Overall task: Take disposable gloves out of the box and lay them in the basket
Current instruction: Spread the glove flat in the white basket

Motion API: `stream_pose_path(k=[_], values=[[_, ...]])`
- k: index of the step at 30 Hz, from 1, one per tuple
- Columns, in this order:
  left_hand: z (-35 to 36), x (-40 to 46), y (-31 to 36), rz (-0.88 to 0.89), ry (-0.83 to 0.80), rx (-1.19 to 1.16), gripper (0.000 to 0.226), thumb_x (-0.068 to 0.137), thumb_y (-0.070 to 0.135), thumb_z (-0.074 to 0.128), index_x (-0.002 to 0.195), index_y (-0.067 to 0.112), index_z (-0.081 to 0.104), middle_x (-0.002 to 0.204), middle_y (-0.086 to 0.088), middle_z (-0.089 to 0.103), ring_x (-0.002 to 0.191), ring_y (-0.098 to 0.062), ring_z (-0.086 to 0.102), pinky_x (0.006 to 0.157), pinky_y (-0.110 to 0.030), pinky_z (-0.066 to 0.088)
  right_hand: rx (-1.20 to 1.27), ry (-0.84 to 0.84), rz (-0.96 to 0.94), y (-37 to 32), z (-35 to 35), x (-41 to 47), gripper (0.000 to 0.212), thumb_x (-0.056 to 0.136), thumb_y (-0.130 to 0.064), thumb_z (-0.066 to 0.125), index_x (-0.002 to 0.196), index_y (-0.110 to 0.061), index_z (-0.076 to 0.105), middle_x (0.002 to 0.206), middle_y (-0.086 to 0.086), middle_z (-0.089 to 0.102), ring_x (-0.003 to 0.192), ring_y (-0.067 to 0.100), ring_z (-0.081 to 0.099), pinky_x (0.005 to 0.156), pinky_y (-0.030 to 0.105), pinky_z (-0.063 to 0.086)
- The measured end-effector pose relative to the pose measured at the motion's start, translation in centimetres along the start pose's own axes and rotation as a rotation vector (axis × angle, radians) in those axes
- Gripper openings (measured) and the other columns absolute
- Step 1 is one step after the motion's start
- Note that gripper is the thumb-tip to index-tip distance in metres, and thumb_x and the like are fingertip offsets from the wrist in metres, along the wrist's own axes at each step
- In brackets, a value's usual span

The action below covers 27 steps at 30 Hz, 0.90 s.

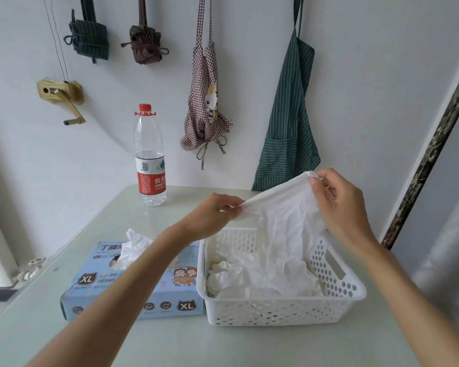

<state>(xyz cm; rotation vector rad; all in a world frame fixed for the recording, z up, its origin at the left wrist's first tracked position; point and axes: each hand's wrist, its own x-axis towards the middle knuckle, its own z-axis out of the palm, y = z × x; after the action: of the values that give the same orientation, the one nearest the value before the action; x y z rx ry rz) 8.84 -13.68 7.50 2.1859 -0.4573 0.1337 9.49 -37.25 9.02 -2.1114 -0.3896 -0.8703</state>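
Two hands hold one white glove [284, 215] stretched between them above the basket [281, 311]. The left hand [215, 213] pinches the glove's edge at its left end, fingers curled on it; the right hand [339, 205], higher and farther back, pinches the other end between thumb and fingertips. From that taut upper edge the glove hangs down, and its lower part reaches into the basket, where it meets a heap of other white gloves [249, 279] already lying on the bottom.

The basket is white perforated plastic and stands on the pale table [170, 345], below and between the hands. Just to its left, touching or nearly so, lies the blue box [112, 290] marked XL, with the left forearm passing over it; a crumpled glove [135, 245] sticks up out of its top opening. Farther back on the table stands a bottle [150, 157] with a red cap. Aprons [286, 123] hang on the wall behind.
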Motion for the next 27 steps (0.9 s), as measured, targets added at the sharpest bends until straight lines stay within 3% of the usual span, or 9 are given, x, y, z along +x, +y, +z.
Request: stream_pose_path(k=[3, 5, 7, 10, 13, 16, 19, 23, 27], values=[[-1.0, -0.8, 0.2, 0.04, 0.161, 0.063, 0.019, 0.095, 0.012, 0.055, 0.108, 0.015, 0.068, 0.099, 0.003, 0.069, 0.09, -0.012, 0.064, 0.084, -0.025, 0.05, -0.255, 0.104, -0.219, -0.7, 0.6, -0.8, 0.022, 0.101, -0.027, 0.046, 0.104, -0.015, 0.064, 0.057, -0.007, 0.058, 0.053, 0.015, 0.058, 0.052, 0.029, 0.044], [-2.2, -1.9, 0.4, 0.064, 0.353, 0.019, 0.01, 0.091, 0.015, 0.061, 0.097, 0.022, 0.063, 0.094, 0.008, 0.069, 0.086, -0.008, 0.067, 0.079, -0.026, 0.054, -0.29, 0.16, -0.314, -1.9, 1.1, -1.3, 0.026, 0.1, -0.027, 0.043, 0.103, -0.012, 0.065, 0.045, -0.009, 0.041, 0.037, 0.012, 0.042, 0.042, 0.023, 0.034], [-3.6, -3.3, 1.0, 0.106, 0.562, 0.022, 0.012, 0.087, 0.015, 0.066, 0.086, 0.024, 0.057, 0.087, 0.013, 0.067, 0.084, -0.005, 0.067, 0.078, -0.025, 0.054, -0.186, 0.188, -0.333, -3.7, 1.7, -1.7, 0.027, 0.1, -0.027, 0.042, 0.102, -0.012, 0.065, 0.043, -0.012, 0.031, 0.036, 0.002, 0.03, 0.042, 0.015, 0.024], [-5.3, -4.7, 2.3, 0.132, 0.714, 0.172, 0.02, 0.086, 0.013, 0.066, 0.076, 0.029, 0.061, 0.082, 0.017, 0.067, 0.085, -0.009, 0.067, 0.082, -0.036, 0.053, 0.17, 0.138, -0.172, -5.9, 2.6, -1.8, 0.019, 0.1, -0.024, 0.047, 0.094, -0.014, 0.062, 0.041, -0.012, 0.036, 0.038, 0.006, 0.034, 0.042, 0.012, 0.022], [-4.8, -3.6, 2.5, 0.037, 0.604, 0.359, 0.03, 0.088, 0.015, 0.061, 0.069, 0.038, 0.06, 0.083, 0.012, 0.066, 0.085, -0.012, 0.063, 0.076, -0.031, 0.047, 0.312, -0.066, 0.1, -4.7, 3.2, -1.8, 0.026, 0.098, -0.026, 0.049, 0.081, -0.009, 0.06, 0.046, -0.008, 0.035, 0.043, 0.008, 0.029, 0.044, 0.021, 0.026], [-1.4, -0.9, -0.3, -0.041, 0.279, 0.542, 0.024, 0.089, 0.019, 0.06, 0.077, 0.037, 0.069, 0.094, 0.005, 0.069, 0.091, -0.019, 0.062, 0.075, -0.03, 0.047, 0.101, -0.234, 0.339, -0.2, 4.0, -2.9, 0.029, 0.094, -0.028, 0.053, 0.078, -0.006, 0.063, 0.056, 0.007, 0.053, 0.056, 0.023, 0.048, 0.057, 0.032, 0.04], [3.1, 1.0, -3.9, -0.102, 0.013, 0.676, 0.019, 0.092, 0.022, 0.057, 0.093, 0.033, 0.072, 0.106, 0.006, 0.067, 0.1, -0.019, 0.06, 0.074, -0.027, 0.039, -0.174, -0.348, 0.499, 4.3, 4.4, -4.6, 0.029, 0.094, -0.028, 0.051, 0.068, -0.017, 0.058, 0.056, -0.005, 0.051, 0.067, 0.026, 0.053, 0.06, 0.03, 0.039], [5.8, 2.4, -5.6, -0.003, -0.001, 0.733, 0.018, 0.095, 0.024, 0.055, 0.1, 0.03, 0.071, 0.113, 0.009, 0.068, 0.099, -0.016, 0.061, 0.074, -0.022, 0.038, -0.407, -0.414, 0.488, 6.6, 4.6, -5.6, 0.028, 0.098, -0.03, 0.045, 0.099, -0.013, 0.067, 0.09, 0.007, 0.068, 0.089, 0.032, 0.062, 0.075, 0.034, 0.048], [6.4, 2.9, -5.4, 0.085, 0.025, 0.78, 0.022, 0.094, 0.025, 0.057, 0.114, 0.03, 0.064, 0.121, 0.01, 0.063, 0.107, -0.014, 0.058, 0.081, -0.024, 0.04, -0.524, -0.419, 0.421, 6.3, 4.6, -5.2, 0.028, 0.101, -0.029, 0.04, 0.107, -0.013, 0.062, 0.103, 0.007, 0.067, 0.089, 0.029, 0.057, 0.069, 0.03, 0.039]])
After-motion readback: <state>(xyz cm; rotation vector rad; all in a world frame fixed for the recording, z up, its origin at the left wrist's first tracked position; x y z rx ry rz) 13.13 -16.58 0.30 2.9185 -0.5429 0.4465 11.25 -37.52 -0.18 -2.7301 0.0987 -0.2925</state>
